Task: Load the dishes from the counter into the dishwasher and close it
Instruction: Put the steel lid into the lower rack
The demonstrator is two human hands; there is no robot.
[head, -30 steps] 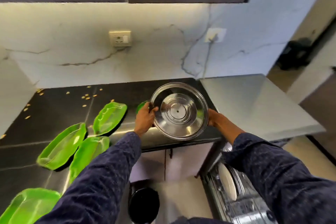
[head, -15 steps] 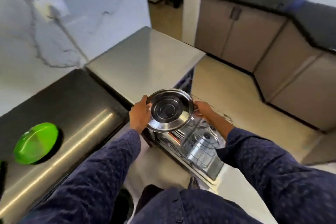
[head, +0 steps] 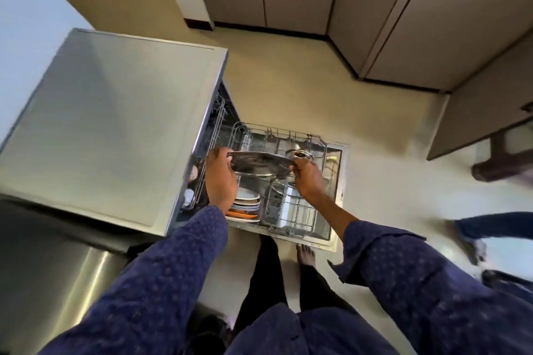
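I hold a round steel plate [head: 261,163] nearly level over the pulled-out lower rack [head: 288,138] of the open dishwasher [head: 115,124]. My left hand [head: 220,179] grips its left rim and my right hand [head: 308,179] pinches its right rim. Under the plate, a stack of white and orange-rimmed plates [head: 245,204] stands in the rack's near left part. A steel container [head: 290,204] sits to their right, and a small steel bowl [head: 300,154] lies farther back.
The open dishwasher door [head: 339,190] lies flat on the beige floor under the rack. My feet [head: 305,253] stand just before it. Another person's legs [head: 496,228] are at the right edge. Cabinet fronts [head: 375,8] run along the far side.
I have turned right from the counter to the dishwasher. The steel plate went from tilted facing me to nearly flat, and it now hangs low over the rack.
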